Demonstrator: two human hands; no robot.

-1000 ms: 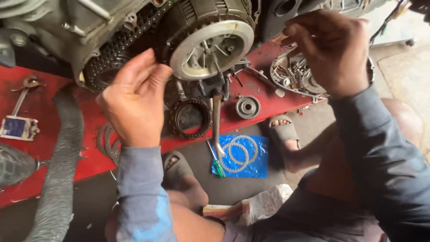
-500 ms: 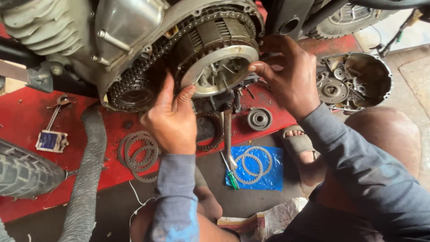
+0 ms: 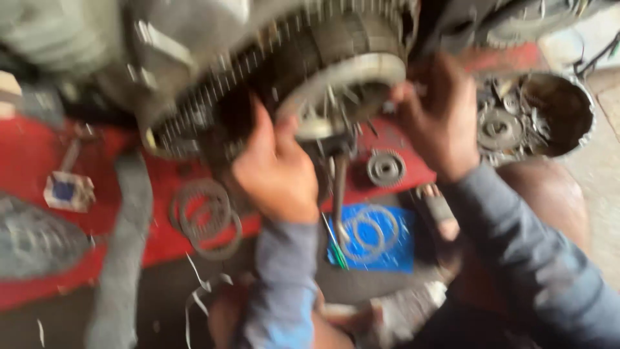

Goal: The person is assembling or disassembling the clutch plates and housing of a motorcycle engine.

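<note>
Both hands bare: left hand (image 3: 276, 169), right hand (image 3: 439, 116). Long grey-blue fabric sleeves to the wrists, left sleeve (image 3: 281, 284) with a brighter blue patch near the elbow, right sleeve (image 3: 529, 258) darker, slate-toned. Fine detail lost to motion blur.

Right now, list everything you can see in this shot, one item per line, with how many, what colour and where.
engine block: one, grey metal, top left.
clutch assembly: one, silver and dark, top centre, both hands on it.
engine cover: one, dark grey, upper right, lying open side up.
small gear: one, grey, on the red mat below the clutch.
ring plates: a stack, grey, on the mat at left centre.
blue sheet: one, with pale rings on it, centre.
red mat: one, under the engine.
tyre: one, black, far left.
left hand: one, centre.
right hand: one, right of centre.
</note>
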